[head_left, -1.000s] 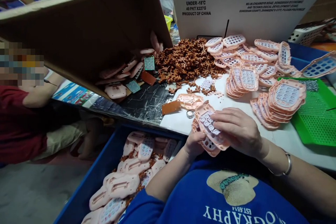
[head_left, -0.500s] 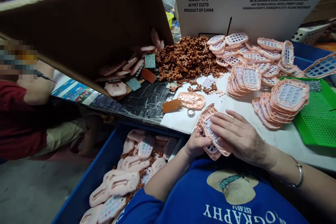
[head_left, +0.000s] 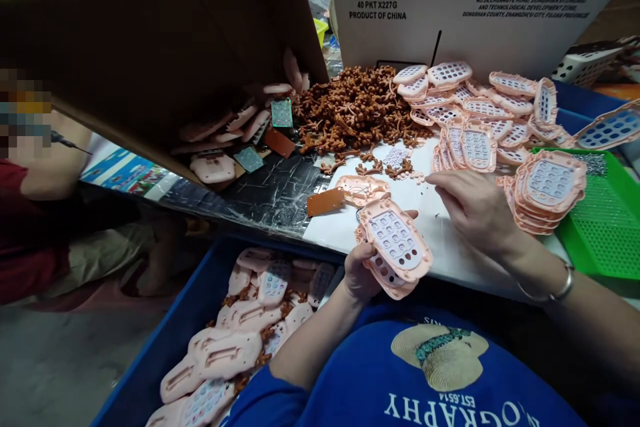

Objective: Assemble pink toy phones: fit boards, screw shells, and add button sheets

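My left hand [head_left: 363, 270] is closed around two stacked pink plastic shells, tilted towards me. On the upper shell [head_left: 423, 260] sits a white button pad [head_left: 393, 230], with several dark round holes uncovered at its lower end. My right hand [head_left: 477, 207] is off the shells, held over the white sheet, fingers stretched to the left. Its fingertips are near some tiny pink pieces [head_left: 415, 175]; I see nothing between them. Just beyond the held shells lie an open pink shell [head_left: 363, 190] and a brown circuit board [head_left: 325, 202].
Brown bone-shaped parts [head_left: 355, 110] are heaped behind. More pink shells [head_left: 550, 180] stand in stacks at the right, beside a green tray [head_left: 600, 233]. A blue bin [head_left: 165, 340] of pink casings is at lower left, under an overhanging cardboard box [head_left: 165, 47]. Another person's arm [head_left: 50, 167] is at far left.
My right hand has lifted off the shells and moved right and up, towards the tiny pink pieces. The shells in my left hand now face up, showing the button pad.
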Motion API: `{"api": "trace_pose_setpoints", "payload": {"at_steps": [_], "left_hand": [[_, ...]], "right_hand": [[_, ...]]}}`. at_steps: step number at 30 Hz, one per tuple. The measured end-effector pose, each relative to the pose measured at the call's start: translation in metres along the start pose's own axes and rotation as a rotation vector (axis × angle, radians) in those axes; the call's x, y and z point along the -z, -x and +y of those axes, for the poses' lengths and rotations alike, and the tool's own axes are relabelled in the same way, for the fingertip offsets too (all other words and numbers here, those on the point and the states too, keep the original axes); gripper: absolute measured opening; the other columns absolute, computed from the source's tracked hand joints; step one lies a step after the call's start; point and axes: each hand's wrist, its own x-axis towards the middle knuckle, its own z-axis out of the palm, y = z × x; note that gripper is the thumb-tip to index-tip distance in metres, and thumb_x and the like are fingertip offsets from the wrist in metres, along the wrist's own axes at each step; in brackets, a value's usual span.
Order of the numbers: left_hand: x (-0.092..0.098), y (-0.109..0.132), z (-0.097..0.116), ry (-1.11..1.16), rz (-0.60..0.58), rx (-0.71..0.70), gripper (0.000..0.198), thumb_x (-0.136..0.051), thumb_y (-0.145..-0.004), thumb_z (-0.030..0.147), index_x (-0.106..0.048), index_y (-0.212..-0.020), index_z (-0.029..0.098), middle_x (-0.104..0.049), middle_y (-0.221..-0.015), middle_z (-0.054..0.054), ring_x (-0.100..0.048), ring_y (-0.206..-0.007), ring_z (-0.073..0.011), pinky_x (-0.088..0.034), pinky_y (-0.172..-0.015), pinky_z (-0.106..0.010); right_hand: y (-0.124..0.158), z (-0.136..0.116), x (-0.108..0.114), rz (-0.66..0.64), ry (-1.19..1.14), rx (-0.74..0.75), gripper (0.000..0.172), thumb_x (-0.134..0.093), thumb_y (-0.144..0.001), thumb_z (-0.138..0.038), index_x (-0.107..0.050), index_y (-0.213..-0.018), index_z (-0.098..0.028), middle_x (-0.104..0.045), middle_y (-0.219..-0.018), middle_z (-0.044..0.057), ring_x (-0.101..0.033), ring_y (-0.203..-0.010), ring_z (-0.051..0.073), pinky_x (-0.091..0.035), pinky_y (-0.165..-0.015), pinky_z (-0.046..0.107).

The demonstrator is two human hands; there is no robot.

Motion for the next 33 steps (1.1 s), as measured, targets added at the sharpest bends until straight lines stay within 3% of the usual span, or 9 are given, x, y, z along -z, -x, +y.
{"api": "trace_pose_setpoints", "payload": {"at_steps": [3,6,9,13,21,28,33], "left_hand": [[-0.002,-0.001,0.003,0.013,0.018,0.011,0.084,-0.065,-0.065,0.052,-0.049,-0.138,0.013,-0.067,-0.12,-0.015,-0.064,-0.106,-0.0305,-0.051,-0.086,-0.037],[-0.004,-0.001,0.006,0.036,0.016,0.043,0.084,-0.067,-0.063,0.052,-0.052,-0.136,0.012,-0.068,-0.116,-0.013,-0.064,-0.101,-0.0269,-0.05,-0.086,-0.034],[-0.003,0.0,0.007,0.038,0.009,0.058,0.082,-0.067,-0.063,0.053,-0.053,-0.135,0.014,-0.069,-0.11,-0.011,-0.065,-0.099,-0.0257,-0.049,-0.088,-0.035],[-0.001,0.0,0.006,-0.002,0.033,0.047,0.084,-0.066,-0.062,0.054,-0.053,-0.134,0.014,-0.067,-0.117,-0.014,-0.063,-0.105,-0.0307,-0.049,-0.089,-0.038],[-0.006,0.0,0.006,-0.005,0.048,0.036,0.087,-0.065,-0.063,0.052,-0.047,-0.139,0.014,-0.068,-0.116,-0.014,-0.063,-0.105,-0.0315,-0.049,-0.087,-0.039],[-0.007,-0.004,0.006,-0.055,0.045,0.013,0.088,-0.064,-0.065,0.054,-0.044,-0.142,0.015,-0.069,-0.113,-0.015,-0.064,-0.102,-0.0337,-0.049,-0.086,-0.043],[-0.012,-0.008,0.006,-0.043,0.052,0.007,0.089,-0.065,-0.064,0.051,-0.044,-0.143,0.015,-0.068,-0.119,-0.014,-0.062,-0.111,-0.0337,-0.048,-0.092,-0.042]], "right_hand": [[-0.021,0.014,-0.016,-0.398,0.345,-0.064,0.03,-0.041,-0.092,-0.007,-0.067,-0.107,-0.008,-0.07,-0.104,0.016,-0.064,-0.096,0.028,-0.048,-0.083,0.039],[-0.027,0.015,-0.032,-0.559,0.414,-0.069,0.028,-0.041,-0.091,-0.004,-0.067,-0.101,-0.005,-0.068,-0.099,0.018,-0.061,-0.094,0.029,-0.046,-0.079,0.037],[-0.023,0.012,-0.038,-0.588,0.405,-0.074,0.027,-0.042,-0.091,-0.005,-0.067,-0.098,-0.008,-0.067,-0.101,0.017,-0.06,-0.095,0.026,-0.044,-0.078,0.033],[-0.02,0.015,-0.034,-0.621,0.398,-0.13,0.028,-0.039,-0.094,-0.008,-0.067,-0.095,-0.012,-0.066,-0.097,0.014,-0.059,-0.086,0.021,-0.042,-0.071,0.029],[-0.02,0.017,-0.027,-0.66,0.43,-0.206,0.024,-0.041,-0.093,-0.009,-0.065,-0.096,-0.01,-0.065,-0.095,0.016,-0.06,-0.075,0.021,-0.037,-0.06,0.03],[0.003,0.019,-0.026,-0.549,0.341,-0.129,0.026,-0.037,-0.093,-0.004,-0.062,-0.094,-0.013,-0.064,-0.092,0.013,-0.058,-0.077,0.019,-0.037,-0.064,0.029],[0.011,0.03,-0.027,-0.44,0.219,-0.153,0.015,-0.05,-0.094,-0.017,-0.064,-0.096,-0.013,-0.066,-0.092,0.011,-0.061,-0.078,0.019,-0.04,-0.065,0.029]]}}
